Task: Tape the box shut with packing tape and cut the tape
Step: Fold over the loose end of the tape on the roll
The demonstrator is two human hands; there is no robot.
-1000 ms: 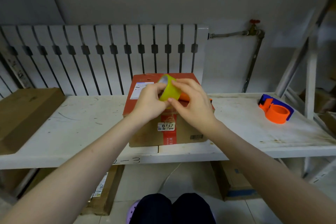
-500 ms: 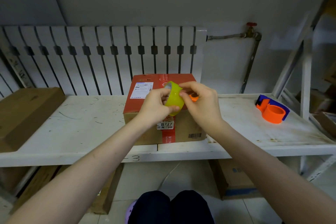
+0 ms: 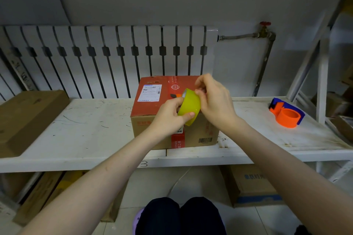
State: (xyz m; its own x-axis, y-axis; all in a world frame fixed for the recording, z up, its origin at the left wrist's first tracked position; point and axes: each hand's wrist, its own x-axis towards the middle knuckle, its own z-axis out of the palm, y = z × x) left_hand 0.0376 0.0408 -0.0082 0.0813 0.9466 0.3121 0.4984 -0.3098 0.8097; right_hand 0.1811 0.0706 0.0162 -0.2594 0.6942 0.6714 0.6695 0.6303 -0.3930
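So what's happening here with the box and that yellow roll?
A person holds a roll of yellow packing tape over a red-topped cardboard box on a white shelf. The left hand steadies the roll while the right hand picks at its edge. No new tape shows on the box yet. An orange dispenser sits unused.

Reaching both bare forearms forward and inward, hands meeting at centre. My left hand (image 3: 169, 115) curling closed around tape roll (image 3: 189, 108), thumb pressing its front. My right hand (image 3: 214, 101) pinching roll's upper edge with fingertips (image 3: 198, 92).
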